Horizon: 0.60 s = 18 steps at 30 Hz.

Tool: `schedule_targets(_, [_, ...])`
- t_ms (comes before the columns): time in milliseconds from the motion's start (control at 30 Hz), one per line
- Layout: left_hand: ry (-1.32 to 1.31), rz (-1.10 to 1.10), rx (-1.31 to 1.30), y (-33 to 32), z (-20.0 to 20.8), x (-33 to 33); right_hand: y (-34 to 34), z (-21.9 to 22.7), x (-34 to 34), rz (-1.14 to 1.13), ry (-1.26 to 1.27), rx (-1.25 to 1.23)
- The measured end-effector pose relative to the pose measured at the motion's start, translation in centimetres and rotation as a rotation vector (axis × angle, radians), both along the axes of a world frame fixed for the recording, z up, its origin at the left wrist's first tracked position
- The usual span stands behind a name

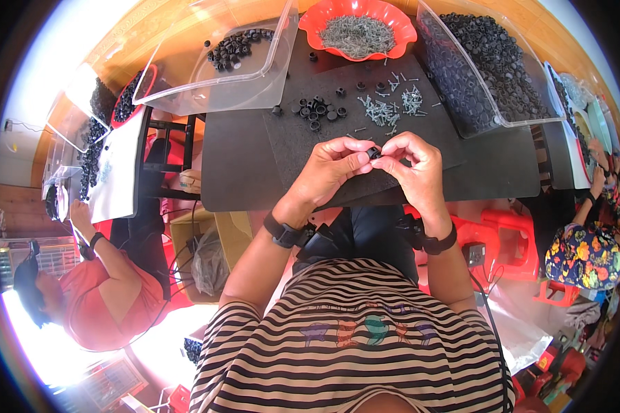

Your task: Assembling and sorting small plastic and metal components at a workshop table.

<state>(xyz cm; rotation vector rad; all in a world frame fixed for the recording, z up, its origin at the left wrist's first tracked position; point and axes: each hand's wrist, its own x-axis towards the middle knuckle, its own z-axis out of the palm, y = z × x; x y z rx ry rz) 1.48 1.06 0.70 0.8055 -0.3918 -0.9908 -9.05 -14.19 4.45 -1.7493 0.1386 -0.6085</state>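
From my remote seat I see the dark table (234,175) running under and beyond the grip, with plenty of loose stock on it. Beyond and to the right of the grip, a clear bin (523,124) is heaped with black parts; beyond and to the left, another clear tub (207,95) carries only a small scatter of them, and I cannot tell whether those are finished. Farthest straight ahead of the grip, a red scalloped bowl (312,33) is full of screws. Nearer, on a dark mat (303,76), a cluster of black caps (315,111) sits just ahead and left of the grip, and loose screws (380,110) lie just ahead of it. My left hand (329,171) and right hand (418,168) meet at the mat's near side, both pinched together on one small black part (373,153), which is between their fingertips; whether a screw is in it is hidden. I judge this piece midway through handling, with the cluster, the screws and the heaped stock left to work through.
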Motion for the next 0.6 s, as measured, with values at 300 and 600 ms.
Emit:
schedule_targets(300, [0.004, -0.024, -0.041, 0.03, -0.09, 0.09, -0.09, 0.00, 0.15, -0.010, -0.031, -0.096])
schedule_targets(600, [0.022, -0.033, -0.060, 0.05, -0.15, 0.04, 0.25, -0.56, 0.20, 0.089, -0.077, 0.089])
